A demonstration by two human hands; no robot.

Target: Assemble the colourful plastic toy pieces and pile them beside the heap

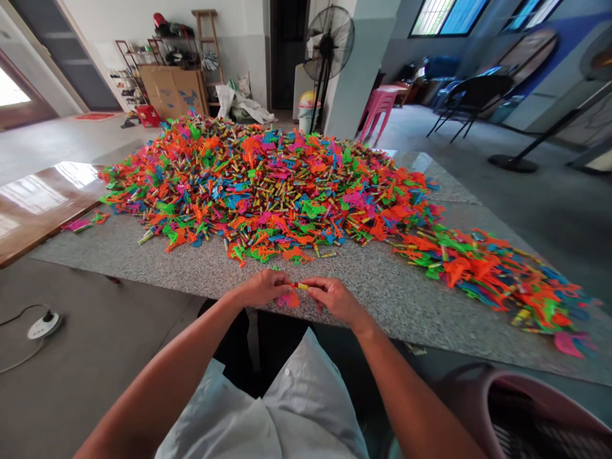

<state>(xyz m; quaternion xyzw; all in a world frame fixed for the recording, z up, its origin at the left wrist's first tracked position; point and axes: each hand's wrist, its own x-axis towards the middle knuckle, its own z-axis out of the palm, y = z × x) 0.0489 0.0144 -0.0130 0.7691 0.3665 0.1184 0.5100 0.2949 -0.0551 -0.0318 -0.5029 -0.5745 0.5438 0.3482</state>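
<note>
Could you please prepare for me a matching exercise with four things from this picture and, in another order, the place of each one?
Things
1. power strip
2. pink stools
3. small yellow tube
4. plastic basket

Places
A. beside the pillar, in the background
B. at the picture's lower right corner
C. on the floor at the left
D. between the left hand and the right hand

Right pairs: 1-C, 2-A, 3-D, 4-B

Speckled grey tabletop (377, 287), colourful plastic pieces (268, 178) heaped on it
</note>
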